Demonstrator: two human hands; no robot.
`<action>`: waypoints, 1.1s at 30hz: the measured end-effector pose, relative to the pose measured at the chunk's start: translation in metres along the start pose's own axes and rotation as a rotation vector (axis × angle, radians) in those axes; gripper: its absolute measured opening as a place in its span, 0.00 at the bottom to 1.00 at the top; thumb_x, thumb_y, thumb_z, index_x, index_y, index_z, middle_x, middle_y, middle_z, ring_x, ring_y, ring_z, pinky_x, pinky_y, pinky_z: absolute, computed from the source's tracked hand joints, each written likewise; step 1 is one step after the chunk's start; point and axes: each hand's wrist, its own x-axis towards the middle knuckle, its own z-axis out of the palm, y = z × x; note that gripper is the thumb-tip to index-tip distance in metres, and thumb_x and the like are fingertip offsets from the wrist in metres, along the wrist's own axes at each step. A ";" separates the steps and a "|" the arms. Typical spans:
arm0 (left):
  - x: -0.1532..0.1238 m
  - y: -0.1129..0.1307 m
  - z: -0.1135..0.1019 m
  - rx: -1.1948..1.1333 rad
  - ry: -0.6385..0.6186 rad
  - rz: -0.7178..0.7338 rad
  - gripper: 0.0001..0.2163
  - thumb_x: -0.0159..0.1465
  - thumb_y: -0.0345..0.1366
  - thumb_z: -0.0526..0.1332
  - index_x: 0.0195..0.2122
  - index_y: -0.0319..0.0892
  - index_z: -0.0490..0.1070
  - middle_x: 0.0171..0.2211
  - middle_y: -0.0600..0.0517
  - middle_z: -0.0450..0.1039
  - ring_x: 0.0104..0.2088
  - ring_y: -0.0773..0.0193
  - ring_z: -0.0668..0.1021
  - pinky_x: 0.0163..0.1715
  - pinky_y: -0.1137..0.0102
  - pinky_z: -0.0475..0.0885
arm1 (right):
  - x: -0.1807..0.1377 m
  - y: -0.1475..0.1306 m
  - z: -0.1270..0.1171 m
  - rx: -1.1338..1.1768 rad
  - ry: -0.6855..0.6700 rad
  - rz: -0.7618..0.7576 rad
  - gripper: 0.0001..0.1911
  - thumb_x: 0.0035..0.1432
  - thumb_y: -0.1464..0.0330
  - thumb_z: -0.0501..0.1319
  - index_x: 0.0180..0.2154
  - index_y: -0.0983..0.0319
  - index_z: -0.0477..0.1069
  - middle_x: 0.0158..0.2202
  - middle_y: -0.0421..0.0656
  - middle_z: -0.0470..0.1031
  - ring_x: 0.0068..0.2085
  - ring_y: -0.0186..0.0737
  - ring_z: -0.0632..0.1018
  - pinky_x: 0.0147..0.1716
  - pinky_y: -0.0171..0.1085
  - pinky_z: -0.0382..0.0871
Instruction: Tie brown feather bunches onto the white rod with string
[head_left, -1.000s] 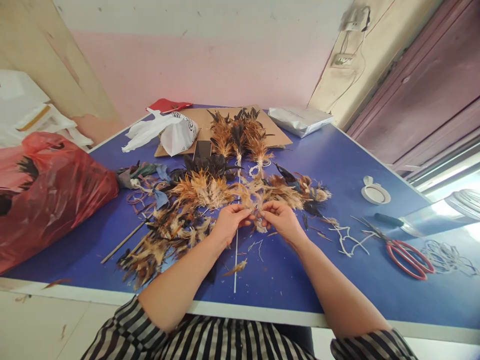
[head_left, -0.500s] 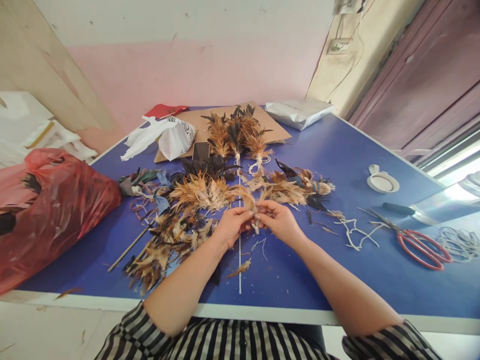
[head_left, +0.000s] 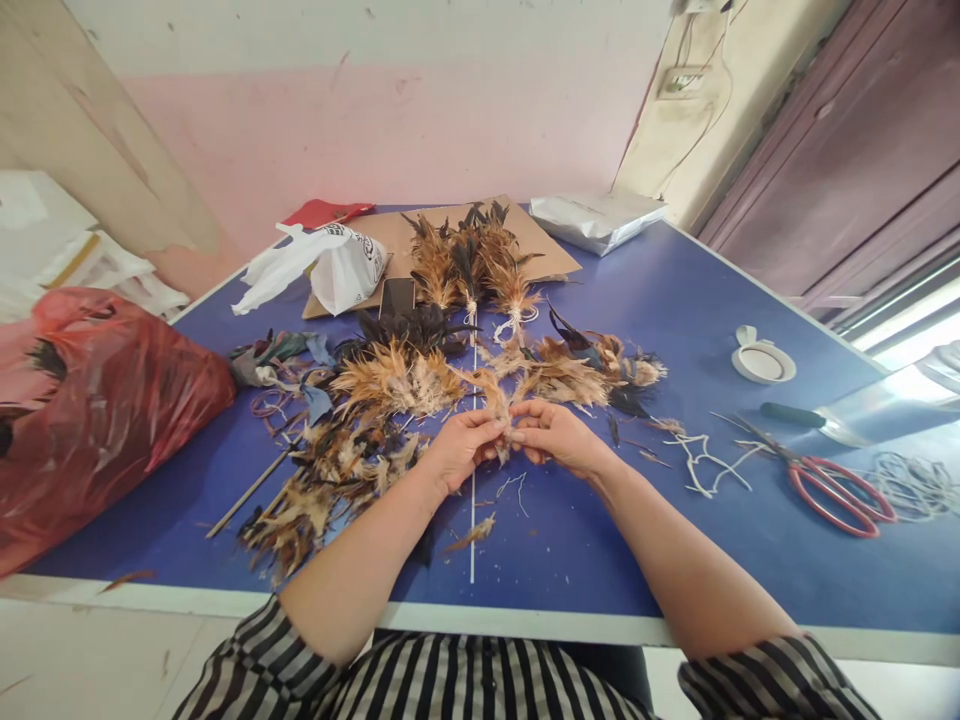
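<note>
A small bunch of tan feathers stands over the middle of the table, its pale fluffy base between my two hands. My left hand is closed, thumb and fingers pinching this base from the left. From the right, my right hand grips the fluff at the same base with its fingertips. Just beyond lies a row of golden-brown feathers with black ones behind it. Loose mixed feathers are heaped beside my left forearm. More tan feathers lie beyond my right hand.
Tied feather bundles lie on cardboard at the back. Red-handled scissors, a knife, a tape roll and white string are at right. A red plastic bag bulges at left, near a thin stick.
The view has shifted slightly. Both hands stay around the feather bunch; my right fingertips have parted a little, and the bunch's tips stand more upright.
</note>
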 end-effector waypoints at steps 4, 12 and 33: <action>0.003 0.002 -0.005 -0.061 0.096 0.059 0.09 0.46 0.35 0.68 0.24 0.36 0.70 0.19 0.55 0.65 0.20 0.76 0.65 0.17 0.78 0.54 | 0.001 0.000 0.009 -0.078 0.035 -0.003 0.24 0.40 0.62 0.67 0.40 0.63 0.65 0.22 0.35 0.67 0.18 0.26 0.65 0.17 0.29 0.58; 0.003 0.001 -0.005 -0.107 0.144 0.068 0.11 0.44 0.35 0.68 0.23 0.36 0.68 0.18 0.57 0.61 0.19 0.76 0.64 0.15 0.79 0.52 | 0.002 0.003 0.021 -0.443 0.201 -0.131 0.10 0.49 0.62 0.59 0.25 0.63 0.68 0.15 0.35 0.63 0.18 0.29 0.64 0.18 0.30 0.56; 0.001 0.000 -0.005 -0.041 0.047 -0.031 0.11 0.46 0.37 0.68 0.23 0.35 0.69 0.18 0.55 0.62 0.19 0.76 0.64 0.16 0.79 0.54 | -0.012 -0.012 0.016 -1.179 0.340 -0.652 0.07 0.55 0.65 0.58 0.30 0.61 0.71 0.31 0.44 0.74 0.35 0.39 0.72 0.39 0.38 0.56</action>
